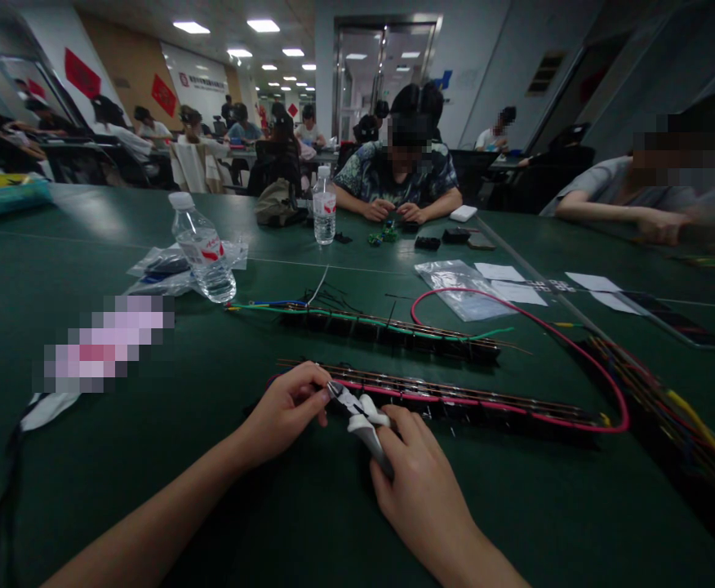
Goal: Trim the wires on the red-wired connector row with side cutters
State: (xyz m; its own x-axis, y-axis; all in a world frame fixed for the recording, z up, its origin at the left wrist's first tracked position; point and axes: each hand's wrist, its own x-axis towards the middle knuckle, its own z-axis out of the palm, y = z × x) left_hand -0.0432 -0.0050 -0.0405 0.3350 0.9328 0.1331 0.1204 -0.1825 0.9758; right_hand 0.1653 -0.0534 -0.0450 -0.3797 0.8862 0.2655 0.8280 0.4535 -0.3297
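My right hand (422, 474) is wrapped round the handles of a pair of pliers (366, 433) with white and grey grips. Their metal jaws point up and left, close to the fingertips of my left hand (290, 412). That hand is closed in a pinch at the near side of a long black strip (517, 415), and what it pinches is hidden. A thick red wire (437, 398) runs along this strip and loops up at its right end. Behind lies a second black strip (394, 333) with a green wire (357, 317) along it.
A water bottle (204, 253) stands at the left, another bottle (324, 208) farther back. Clear plastic bags, papers (520, 292) and a phone-like dark slab (679, 320) lie on the green table (167, 465). More wired strips (669, 400) lie right. A person (394, 175) works opposite.
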